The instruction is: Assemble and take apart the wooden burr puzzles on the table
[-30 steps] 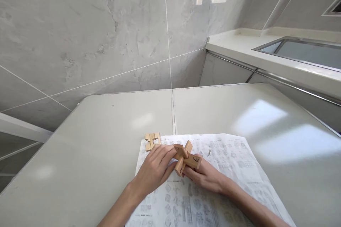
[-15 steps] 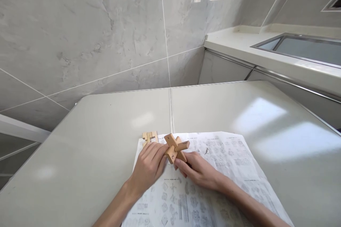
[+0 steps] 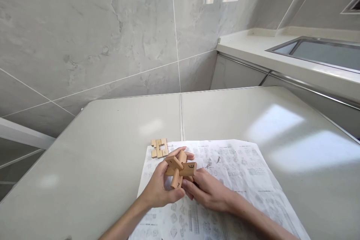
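Between my hands is a wooden interlocking puzzle [image 3: 180, 169], made of crossed bars with dark numerals inked on their ends. My left hand [image 3: 159, 189] cups it from the left, fingers behind it and thumb in front. From the right, my right hand [image 3: 209, 189] grips its lower right side between thumb and fingers; some fingertips are hidden. Under the hands lies a large printed sheet [image 3: 239, 191] covered with small puzzle drawings. Several pale notched wooden pieces [image 3: 159, 148] rest side by side at the sheet's upper left corner.
A glossy off-white table [image 3: 112, 150] with a centre seam holds the sheet. Beyond it stands a grey tiled wall [image 3: 84, 37]. At the right is a white counter [image 3: 247, 45] with a metal-rimmed sink [image 3: 323, 50].
The puzzle has been turned and lowered slightly. My left hand has shifted from lying over its left side to cupping it with the thumb in front, uncovering the notched pieces.
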The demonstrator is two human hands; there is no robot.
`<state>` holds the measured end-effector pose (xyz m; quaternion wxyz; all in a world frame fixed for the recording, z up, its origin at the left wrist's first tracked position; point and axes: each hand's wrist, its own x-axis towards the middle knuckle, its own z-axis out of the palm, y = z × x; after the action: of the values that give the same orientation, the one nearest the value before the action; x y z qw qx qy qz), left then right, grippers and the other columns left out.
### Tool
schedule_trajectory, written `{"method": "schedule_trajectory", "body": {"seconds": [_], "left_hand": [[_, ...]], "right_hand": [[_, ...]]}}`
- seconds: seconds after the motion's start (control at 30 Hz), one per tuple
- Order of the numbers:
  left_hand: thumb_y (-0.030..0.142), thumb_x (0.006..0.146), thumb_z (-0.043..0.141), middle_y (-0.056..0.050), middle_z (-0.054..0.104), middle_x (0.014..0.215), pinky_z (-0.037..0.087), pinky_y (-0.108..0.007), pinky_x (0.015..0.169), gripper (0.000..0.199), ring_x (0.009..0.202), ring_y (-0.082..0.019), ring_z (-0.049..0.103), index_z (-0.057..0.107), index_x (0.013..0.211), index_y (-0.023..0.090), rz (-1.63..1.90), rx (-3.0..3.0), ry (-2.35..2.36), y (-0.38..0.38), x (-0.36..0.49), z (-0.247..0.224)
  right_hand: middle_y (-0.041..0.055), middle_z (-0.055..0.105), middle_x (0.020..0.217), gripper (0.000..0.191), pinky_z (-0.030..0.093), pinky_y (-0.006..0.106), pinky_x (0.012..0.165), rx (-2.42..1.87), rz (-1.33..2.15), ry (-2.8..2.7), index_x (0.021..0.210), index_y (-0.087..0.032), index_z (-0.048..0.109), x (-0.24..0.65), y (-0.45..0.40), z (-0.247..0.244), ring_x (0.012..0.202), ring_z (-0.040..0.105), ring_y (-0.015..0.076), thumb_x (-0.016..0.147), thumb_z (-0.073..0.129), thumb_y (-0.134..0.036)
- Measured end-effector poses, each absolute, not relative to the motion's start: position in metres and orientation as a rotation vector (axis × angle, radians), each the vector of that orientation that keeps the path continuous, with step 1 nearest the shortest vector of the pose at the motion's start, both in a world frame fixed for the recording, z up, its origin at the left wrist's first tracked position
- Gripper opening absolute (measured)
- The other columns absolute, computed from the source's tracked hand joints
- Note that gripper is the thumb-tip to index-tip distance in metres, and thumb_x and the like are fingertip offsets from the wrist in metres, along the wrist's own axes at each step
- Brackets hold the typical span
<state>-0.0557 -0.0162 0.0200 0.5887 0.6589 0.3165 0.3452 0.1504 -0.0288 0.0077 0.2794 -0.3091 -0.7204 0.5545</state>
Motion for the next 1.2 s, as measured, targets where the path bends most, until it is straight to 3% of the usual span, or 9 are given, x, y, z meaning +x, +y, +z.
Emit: {"method": "schedule_trajectory", "body": {"seconds": [0.13,0.2,0.33,0.53,0.87,1.2], "left_hand": [[0.079,0.076,0.081,-0.02,0.066,0.136,0.061,-0.055,0.104,0.099,0.125,-0.04,0.069,0.051,0.152,0.022,0.942,1.546,0.83,-0.014,-0.055,0.021],[0.077,0.072,0.086,-0.019,0.068,0.133,0.06,-0.055,0.106,0.104,0.123,-0.039,0.07,0.051,0.153,0.022,0.967,1.575,0.901,-0.012,-0.056,0.023],[0.073,0.069,0.09,-0.018,0.069,0.133,0.057,-0.055,0.108,0.105,0.124,-0.039,0.069,0.053,0.154,0.023,0.958,1.651,0.958,-0.011,-0.059,0.026],[0.067,0.068,0.093,-0.015,0.069,0.131,0.055,-0.055,0.111,0.103,0.12,-0.036,0.07,0.054,0.154,0.026,0.931,1.786,0.982,-0.01,-0.061,0.025],[0.053,0.072,0.094,-0.014,0.07,0.136,0.058,-0.05,0.106,0.091,0.119,-0.034,0.07,0.055,0.149,0.026,0.926,1.875,0.992,-0.008,-0.058,0.027],[0.057,0.065,0.1,-0.013,0.067,0.143,0.06,-0.049,0.103,0.1,0.11,-0.029,0.073,0.052,0.149,0.031,0.908,1.811,1.01,-0.007,-0.057,0.025]], "right_hand": [[-0.0023,0.059,0.074,0.027,0.04,0.029,0.063,-0.846,1.491,-1.804,0.094,-0.023,0.052,0.155,-0.028,0.007,0.062,0.052,0.0147,0.112,0.046,-0.043],[-0.0021,0.059,0.075,0.034,0.04,0.029,0.063,-0.833,1.512,-1.72,0.098,-0.023,0.053,0.159,-0.025,0.007,0.062,0.052,0.0151,0.112,0.043,-0.052],[-0.002,0.053,0.067,0.051,0.04,0.03,0.062,-0.79,1.641,-1.502,0.081,-0.023,0.051,0.165,-0.02,0.01,0.058,0.047,0.0145,0.113,0.037,-0.06],[-0.0035,0.051,0.061,0.055,0.037,0.029,0.057,-0.819,1.735,-1.342,0.074,-0.023,0.049,0.165,-0.019,0.007,0.054,0.045,0.0128,0.108,0.051,-0.066],[-0.0075,0.042,0.057,0.056,0.027,0.026,0.049,-0.833,1.803,-1.241,0.072,-0.024,0.043,0.162,-0.016,0.0,0.048,0.037,0.0097,0.102,0.06,-0.068],[-0.0069,0.045,0.056,0.056,0.028,0.027,0.049,-0.909,1.679,-1.331,0.074,-0.023,0.045,0.162,-0.019,0.001,0.047,0.037,0.0093,0.106,0.054,-0.068]]}}
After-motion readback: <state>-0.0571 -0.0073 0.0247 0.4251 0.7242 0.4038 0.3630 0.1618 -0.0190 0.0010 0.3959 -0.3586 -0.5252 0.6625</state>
